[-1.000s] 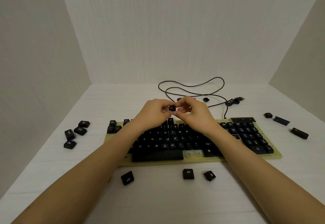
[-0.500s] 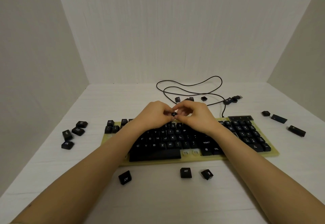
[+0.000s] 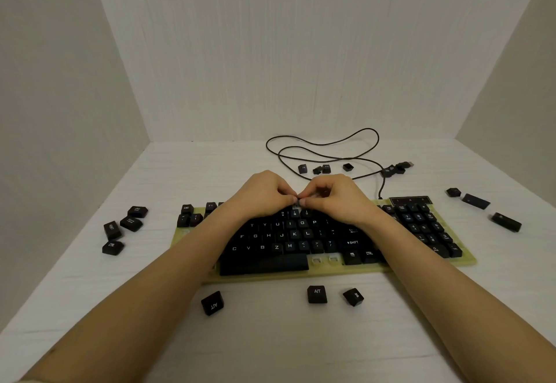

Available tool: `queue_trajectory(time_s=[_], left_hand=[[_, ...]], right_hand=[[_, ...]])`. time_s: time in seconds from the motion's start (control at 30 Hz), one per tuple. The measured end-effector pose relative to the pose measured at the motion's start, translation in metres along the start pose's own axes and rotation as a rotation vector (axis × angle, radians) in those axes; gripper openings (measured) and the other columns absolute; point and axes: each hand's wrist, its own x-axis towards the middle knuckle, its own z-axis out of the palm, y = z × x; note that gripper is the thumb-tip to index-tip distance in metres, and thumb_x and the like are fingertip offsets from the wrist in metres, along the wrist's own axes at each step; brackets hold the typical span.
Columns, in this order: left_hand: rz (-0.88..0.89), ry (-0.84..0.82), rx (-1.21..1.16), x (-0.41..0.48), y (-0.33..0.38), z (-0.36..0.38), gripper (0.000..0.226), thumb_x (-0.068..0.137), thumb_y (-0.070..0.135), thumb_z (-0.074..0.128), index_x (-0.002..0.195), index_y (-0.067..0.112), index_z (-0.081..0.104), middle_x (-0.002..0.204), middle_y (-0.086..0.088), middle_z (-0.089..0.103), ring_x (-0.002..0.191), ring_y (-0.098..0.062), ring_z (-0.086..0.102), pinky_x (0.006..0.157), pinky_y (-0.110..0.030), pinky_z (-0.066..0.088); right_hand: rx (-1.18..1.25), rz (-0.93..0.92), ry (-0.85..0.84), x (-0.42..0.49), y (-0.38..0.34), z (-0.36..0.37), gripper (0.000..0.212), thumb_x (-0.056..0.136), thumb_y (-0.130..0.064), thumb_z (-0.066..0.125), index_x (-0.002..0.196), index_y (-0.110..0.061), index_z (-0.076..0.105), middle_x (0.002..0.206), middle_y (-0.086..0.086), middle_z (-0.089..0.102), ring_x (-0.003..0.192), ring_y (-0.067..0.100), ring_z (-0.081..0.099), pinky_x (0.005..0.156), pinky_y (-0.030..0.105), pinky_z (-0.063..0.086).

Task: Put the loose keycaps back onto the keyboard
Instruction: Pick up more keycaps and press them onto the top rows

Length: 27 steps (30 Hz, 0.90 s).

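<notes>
You had your left hand (image 3: 264,194) and your right hand (image 3: 334,199) close together over the top rows of the keyboard (image 3: 301,241), in the middle of the frame. The fingers of both hands were curled in, and their tips pinched one small keycap (image 3: 298,204) between them, right down at the keys. I could not tell if it had clicked in yet.

Most of the keyboard was already full of keys. Two empty holes (image 3: 325,260) showed in the bottom row, just right of the long space bar.

Many caps still lay loose on the bench (image 3: 270,337). A group of four (image 3: 123,227) sat at the left of the frame. Two Alt caps (image 3: 316,294) and one more cap (image 3: 353,296) lay below the keyboard. A few small caps (image 3: 322,168) sat above it, by the cable (image 3: 331,142). Three more caps (image 3: 478,202) lay at the right of the frame.

So I think you were well along, but there was still a good bit left to do.
</notes>
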Motion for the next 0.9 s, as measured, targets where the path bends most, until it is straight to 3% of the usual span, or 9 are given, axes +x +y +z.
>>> queue_trajectory(time_s=[0.17, 0.4, 0.57, 0.73, 0.9], left_hand=[[-0.007, 0.009, 0.001, -0.001, 0.001, 0.001, 0.017, 0.081, 0.019, 0.066, 0.096, 0.017, 0.074, 0.096, -0.001, 0.072, 0.094, -0.013, 0.063, 0.082, -0.024, 0.047], [-0.036, 0.014, 0.002, 0.008, 0.003, 0.001, 0.017, 0.084, 0.021, 0.059, 0.089, 0.014, 0.073, 0.091, 0.001, 0.07, 0.09, -0.016, 0.063, 0.077, -0.029, 0.049], [-0.003, 0.102, 0.04, 0.04, 0.007, 0.007, 0.024, 0.087, 0.021, 0.054, 0.109, 0.018, 0.065, 0.114, -0.001, 0.066, 0.106, -0.018, 0.059, 0.089, -0.03, 0.046], [0.04, 0.142, 0.158, 0.078, 0.016, 0.022, 0.041, 0.09, 0.017, 0.05, 0.131, 0.01, 0.048, 0.127, -0.008, 0.057, 0.118, -0.024, 0.051, 0.093, -0.032, 0.041], [-0.026, 0.154, 0.261, 0.103, 0.011, 0.034, 0.037, 0.088, 0.013, 0.05, 0.124, 0.004, 0.052, 0.124, -0.014, 0.057, 0.115, -0.028, 0.051, 0.084, -0.033, 0.043]], right_hand=[[-0.05, -0.031, -0.023, -0.002, 0.001, 0.004, 0.01, 0.075, -0.006, 0.072, 0.073, -0.016, 0.07, 0.068, -0.003, 0.062, 0.06, 0.005, 0.054, 0.06, 0.009, 0.044], [-0.024, 0.011, 0.036, 0.002, 0.0, 0.003, 0.011, 0.078, -0.013, 0.064, 0.068, -0.012, 0.069, 0.081, -0.001, 0.068, 0.079, 0.013, 0.063, 0.077, 0.031, 0.053], [0.02, 0.078, 0.15, 0.007, 0.001, -0.001, 0.007, 0.082, -0.018, 0.063, 0.082, -0.016, 0.07, 0.089, 0.001, 0.07, 0.082, 0.012, 0.062, 0.067, 0.015, 0.045], [-0.184, 0.145, 0.252, 0.03, 0.011, -0.015, 0.013, 0.086, -0.014, 0.059, 0.094, -0.013, 0.068, 0.1, 0.0, 0.068, 0.087, 0.013, 0.059, 0.073, 0.022, 0.039], [-0.345, 0.209, 0.296, 0.053, 0.031, -0.021, 0.022, 0.087, -0.019, 0.058, 0.107, -0.013, 0.067, 0.113, 0.007, 0.065, 0.102, 0.022, 0.058, 0.072, 0.023, 0.037]])
